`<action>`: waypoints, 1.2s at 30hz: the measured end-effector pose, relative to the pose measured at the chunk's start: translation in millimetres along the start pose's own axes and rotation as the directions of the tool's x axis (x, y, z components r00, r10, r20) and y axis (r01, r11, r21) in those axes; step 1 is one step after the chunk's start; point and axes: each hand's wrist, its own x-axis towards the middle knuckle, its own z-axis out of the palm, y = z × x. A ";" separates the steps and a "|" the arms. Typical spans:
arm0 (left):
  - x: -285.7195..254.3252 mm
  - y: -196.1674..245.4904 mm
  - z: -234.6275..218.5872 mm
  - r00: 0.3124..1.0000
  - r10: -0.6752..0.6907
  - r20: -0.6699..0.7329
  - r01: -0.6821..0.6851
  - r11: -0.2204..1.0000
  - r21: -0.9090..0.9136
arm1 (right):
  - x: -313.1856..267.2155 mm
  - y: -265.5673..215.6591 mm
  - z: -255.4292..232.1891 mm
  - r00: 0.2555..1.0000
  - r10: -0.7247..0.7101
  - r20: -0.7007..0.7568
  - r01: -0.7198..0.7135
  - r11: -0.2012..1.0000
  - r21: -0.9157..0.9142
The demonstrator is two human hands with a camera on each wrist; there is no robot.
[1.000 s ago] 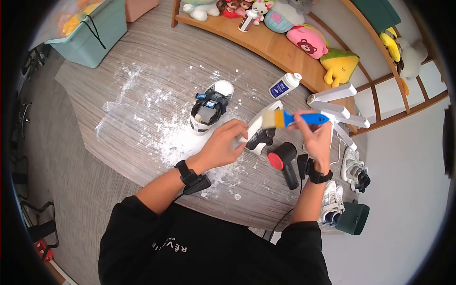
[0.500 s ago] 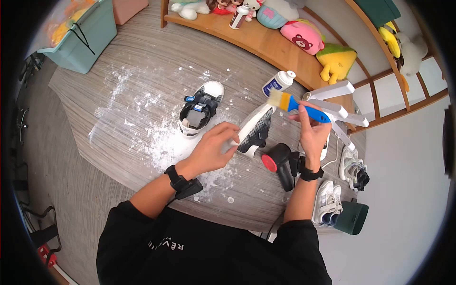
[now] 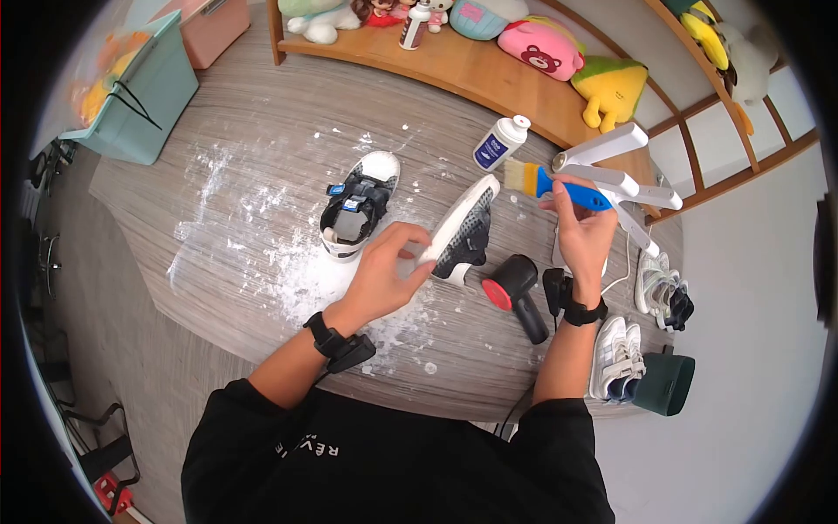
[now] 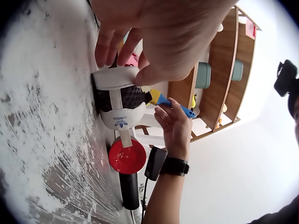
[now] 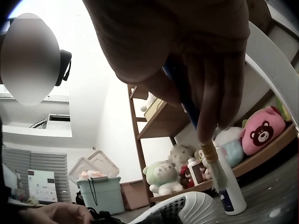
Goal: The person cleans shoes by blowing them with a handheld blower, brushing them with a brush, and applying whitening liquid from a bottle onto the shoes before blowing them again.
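A black-and-white sneaker (image 3: 472, 234) is tipped on its side, its white sole (image 3: 454, 223) toward my left hand (image 3: 384, 275). That hand pinches the sole near the heel between thumb and fingers; the left wrist view shows the thumb at the sole's edge and the white heel patch (image 4: 122, 117). My right hand (image 3: 583, 234) grips the blue handle of a flat paintbrush (image 3: 563, 188), with its pale bristles (image 3: 513, 175) just beside the shoe's toe. The matching sneaker (image 3: 359, 208) stands upright to the left, straps undone, in scattered white powder (image 3: 305, 275).
A white bottle with a blue label (image 3: 502, 142) stands behind the toe. A black hair-dryer-like device with a red end (image 3: 515, 288) lies at right, near a white folding lamp (image 3: 611, 179). Plush toys (image 3: 541, 48) line the shelf; a teal bin (image 3: 144, 105) sits far left.
The brush has moved from over the shoe's sole edge past the toe, coming off to its right. My left hand has kept its hold on the sole while the shoe has turned slightly. The view has shifted.
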 end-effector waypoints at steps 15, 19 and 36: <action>13.2 13.1 13.1 0.942 -0.305 0.138 0.251 0.916 0.312 | -7.3 -13.3 -6.4 0.969 0.016 0.247 0.031 0.982 -0.186; 22.7 24.8 13.6 0.887 -0.425 0.178 0.350 0.872 0.342 | -6.0 -19.2 -18.0 0.963 0.024 0.270 0.040 0.972 -0.230; 30.3 17.9 23.5 0.995 -0.092 -0.045 0.101 0.950 0.296 | -12.7 -24.6 -6.3 0.952 0.058 0.300 -0.112 0.979 0.168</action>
